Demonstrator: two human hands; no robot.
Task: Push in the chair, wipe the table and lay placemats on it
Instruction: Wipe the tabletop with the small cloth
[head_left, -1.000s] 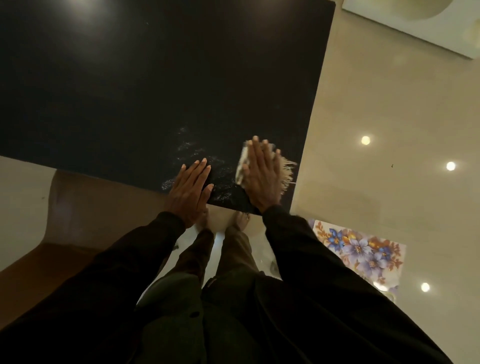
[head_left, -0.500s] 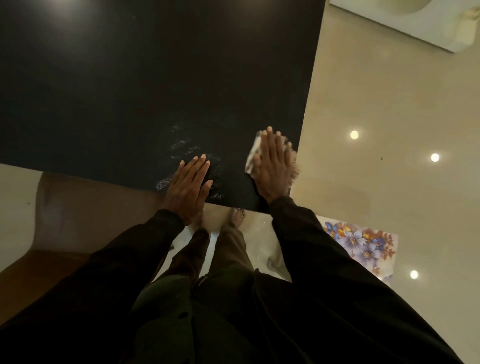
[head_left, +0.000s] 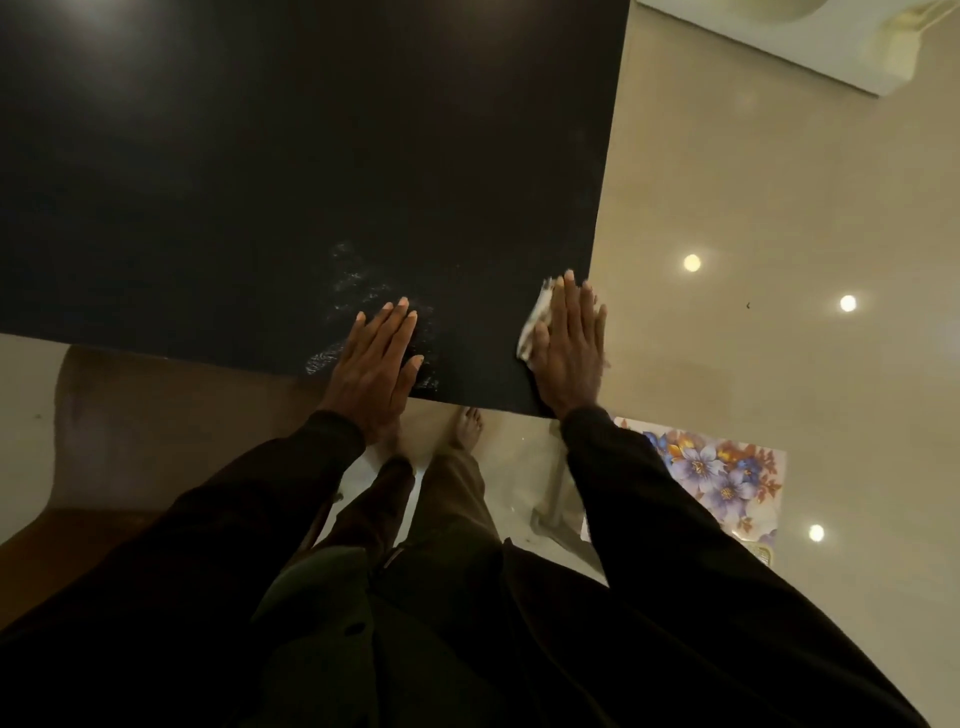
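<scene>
Flat right hand (head_left: 569, 348) presses white cloth (head_left: 535, 325) at black table (head_left: 311, 156) near right corner; flat left hand (head_left: 376, 364) rests empty. Overlapping strokes with even pressure would serve best.

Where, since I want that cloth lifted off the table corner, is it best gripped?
Probably pinch the cloth by its bunched left edge, from the left: only that strip shows, the rest lies flat under the right hand at the table corner.

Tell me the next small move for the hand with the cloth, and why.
Probably slide the right hand and cloth leftward along the near edge: they sit at the right corner of the table, while pale smears show beside the left hand, which rests flat on it.
</scene>
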